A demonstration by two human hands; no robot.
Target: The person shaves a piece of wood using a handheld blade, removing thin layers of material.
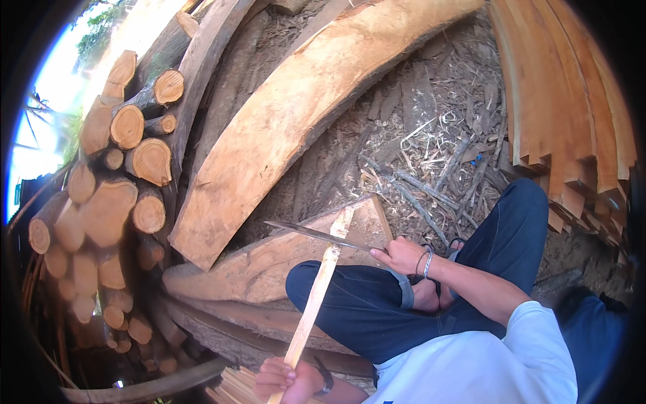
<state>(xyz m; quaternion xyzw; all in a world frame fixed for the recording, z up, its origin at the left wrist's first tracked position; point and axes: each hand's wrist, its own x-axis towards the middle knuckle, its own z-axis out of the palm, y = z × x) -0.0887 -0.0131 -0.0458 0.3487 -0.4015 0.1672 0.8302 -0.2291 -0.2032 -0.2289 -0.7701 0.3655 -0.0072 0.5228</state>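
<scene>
1. One long, narrow strip of pale wood [311, 310] slants in front of me, passing beside my bent knee; its far end is above a flat wooden slab [235, 276], and I cannot tell if it rests there.
2. I judge this strip to be light and rather stiff, perhaps a little springy because it is thin. The far end looks rough, so splinters are possible; the surface seems dry, not slippery.
3. My left hand [288, 379] is closed around the near end. This seems to me the good place to hold, well apart from the blade.
4. My right hand [400, 256] grasps a long knife [316, 233], whose handle is hidden inside my fingers. Its blade crosses the strip near the far end; how deep it bites, I cannot see.
5. Near my left hand lie more thin strips [235, 387].
6. Farther out are a big curved slab [303, 101], cut logs [111, 209] at left, and stacked planks [558, 94] at right.
</scene>
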